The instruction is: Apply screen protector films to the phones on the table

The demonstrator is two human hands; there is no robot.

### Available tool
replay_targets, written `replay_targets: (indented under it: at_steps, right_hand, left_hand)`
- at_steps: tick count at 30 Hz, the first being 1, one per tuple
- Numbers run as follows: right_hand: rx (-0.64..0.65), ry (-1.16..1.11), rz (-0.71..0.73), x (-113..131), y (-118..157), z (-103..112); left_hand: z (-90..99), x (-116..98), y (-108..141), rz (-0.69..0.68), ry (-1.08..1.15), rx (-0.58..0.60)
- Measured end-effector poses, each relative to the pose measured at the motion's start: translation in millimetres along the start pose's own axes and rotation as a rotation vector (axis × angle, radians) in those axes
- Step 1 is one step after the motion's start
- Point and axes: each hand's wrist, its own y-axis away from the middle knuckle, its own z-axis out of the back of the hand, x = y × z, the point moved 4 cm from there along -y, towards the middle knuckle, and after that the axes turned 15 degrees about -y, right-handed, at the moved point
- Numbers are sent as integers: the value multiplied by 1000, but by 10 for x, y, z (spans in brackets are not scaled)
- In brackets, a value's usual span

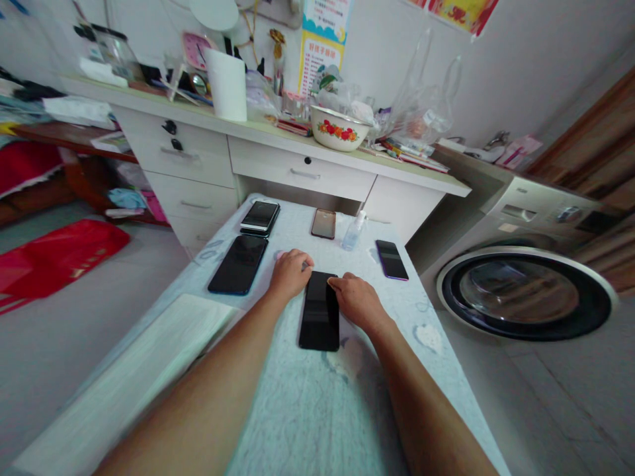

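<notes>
A black smartphone [320,320] lies face up on the cloth-covered table [297,410], its dark screen catching a reflection. At its upper left corner, my left hand [292,271] is closed, with a small greyish bit showing at the fingertips that I cannot make out. My right hand [354,296] is closed too, its fingertips over the phone's upper right edge; whatever they pinch is hidden. Beyond the hands stand a clear spray bottle [354,233] and a brownish phone case [324,224].
Left of my hands lie a large dark phone [239,264] and stacked phones [260,217]. A purple-edged phone [391,259] rests at the right. A long whitish board-like piece [133,377] runs along the left edge. Drawers [302,165] and a washing machine [520,264] stand around the table.
</notes>
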Motion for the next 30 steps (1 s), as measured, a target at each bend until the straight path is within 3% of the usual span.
replay_targets:
  at_steps: [8,19,26,30]
  right_hand:
    - [17,-12,77,122,28,-32]
    - [29,-27,54,145,39,-4]
    - [25,-74,165,225,68,-19]
    - [19,-80,159,230,51,-36]
  left_hand:
    - [-11,5,0,7,-7,3]
    - [10,-8,9,12,-11,-3]
    - [-8,0,4,7,-9,-3]
    - [-9,-3,1,2,-8,-3]
